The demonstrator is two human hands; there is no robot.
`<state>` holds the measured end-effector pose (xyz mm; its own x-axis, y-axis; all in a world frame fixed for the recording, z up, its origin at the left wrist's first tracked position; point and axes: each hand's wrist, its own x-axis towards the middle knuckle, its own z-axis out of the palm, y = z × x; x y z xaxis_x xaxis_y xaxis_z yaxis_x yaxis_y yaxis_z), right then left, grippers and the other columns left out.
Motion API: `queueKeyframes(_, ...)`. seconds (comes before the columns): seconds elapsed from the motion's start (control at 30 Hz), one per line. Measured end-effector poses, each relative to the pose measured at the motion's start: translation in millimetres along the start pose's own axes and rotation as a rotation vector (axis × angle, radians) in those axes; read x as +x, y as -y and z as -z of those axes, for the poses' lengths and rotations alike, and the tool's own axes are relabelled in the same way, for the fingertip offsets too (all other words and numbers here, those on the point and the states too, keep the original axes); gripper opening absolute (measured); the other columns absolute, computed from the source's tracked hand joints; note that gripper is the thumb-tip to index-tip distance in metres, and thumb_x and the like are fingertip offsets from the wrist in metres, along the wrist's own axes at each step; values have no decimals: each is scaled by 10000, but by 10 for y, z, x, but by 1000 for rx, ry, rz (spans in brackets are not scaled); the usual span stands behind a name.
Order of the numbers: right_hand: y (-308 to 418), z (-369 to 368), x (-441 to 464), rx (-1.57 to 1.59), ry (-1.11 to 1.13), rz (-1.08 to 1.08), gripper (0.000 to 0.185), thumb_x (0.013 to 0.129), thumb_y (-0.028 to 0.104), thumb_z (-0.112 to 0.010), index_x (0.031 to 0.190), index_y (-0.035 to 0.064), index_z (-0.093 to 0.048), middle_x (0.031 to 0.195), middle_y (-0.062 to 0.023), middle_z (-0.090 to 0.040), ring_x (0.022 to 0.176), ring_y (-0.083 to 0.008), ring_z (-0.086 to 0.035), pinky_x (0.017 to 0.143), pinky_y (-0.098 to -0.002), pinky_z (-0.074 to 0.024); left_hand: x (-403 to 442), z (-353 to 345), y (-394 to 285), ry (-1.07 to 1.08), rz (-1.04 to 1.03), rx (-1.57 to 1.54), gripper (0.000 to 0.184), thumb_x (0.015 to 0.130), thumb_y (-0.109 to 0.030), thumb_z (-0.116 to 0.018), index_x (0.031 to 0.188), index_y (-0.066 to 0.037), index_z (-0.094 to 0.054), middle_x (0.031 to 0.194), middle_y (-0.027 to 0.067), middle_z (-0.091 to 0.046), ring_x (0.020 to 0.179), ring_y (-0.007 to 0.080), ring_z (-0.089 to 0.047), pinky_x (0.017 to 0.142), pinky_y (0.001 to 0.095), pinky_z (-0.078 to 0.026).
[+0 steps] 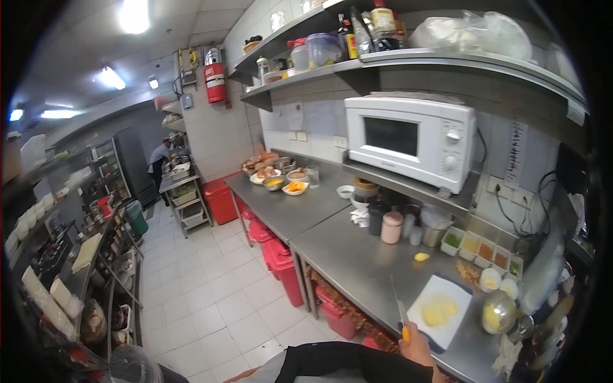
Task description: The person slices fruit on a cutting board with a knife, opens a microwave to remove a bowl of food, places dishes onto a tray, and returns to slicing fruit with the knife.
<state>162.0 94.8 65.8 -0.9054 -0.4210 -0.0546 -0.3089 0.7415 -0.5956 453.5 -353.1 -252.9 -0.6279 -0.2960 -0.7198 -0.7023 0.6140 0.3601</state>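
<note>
- Knife point(401, 311), orange-handled, thin-bladed, clasped in the right hand point(418, 348), near the board; left hand out of sight, its state untellable.
- White cutting board point(442, 286) bearing pale-yellow pieces point(437, 311).
- Microwave point(408, 143): brand marking illegible.
- Fire extinguisher point(216, 83): label unreadable.

Ceiling lights point(134, 16) burn out to white glare, brightening the floor point(211, 274) evenly; the counter point(364, 265) shows a dull sheen. Shade lies beneath the shelf point(472, 59), which bows with wide-angle distortion. Black rounds the corners, the left edge blurs, and the yellow pieces point(439, 311) look soft.
</note>
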Motion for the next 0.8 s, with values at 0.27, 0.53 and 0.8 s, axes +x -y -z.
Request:
queueKeyframes(0.27, 663, -685, 469, -5, -115, -72, 540, 800, 164, -588, 1289, 156, -359, 924, -254, -628, 882, -444, -594, 772, -488, -464, -795, 413, 1840, 46, 480, -405, 481, 880, -290, -500, 1337, -161, -430, 1012, 72, -681, 906, 235, -647, 778, 372, -520)
queueKeyframes(0.53, 806, -832, 634, 27, -136, -219, 555, 783, 145, -603, 1286, 158, -370, 944, -279, -616, 922, -461, -579, 802, -487, -455, -429, 1170, 1842, 17, 534, -572, 503, 875, -285, -507, 1355, -172, -408, 973, 74, -692, 881, 230, -654, 752, 380, -529)
queueKeyframes(0.8, 776, -686, 1065, 15, -127, -180, 521, 794, 173, -586, 1275, 137, -387, 957, -251, -621, 898, -438, -593, 798, -485, -461, 1145, 1550, 671, -3, 35, -84, 396, 842, -283, -540, 1230, -206, -560, 1068, 106, -655, 965, 233, -629, 813, 402, -512)
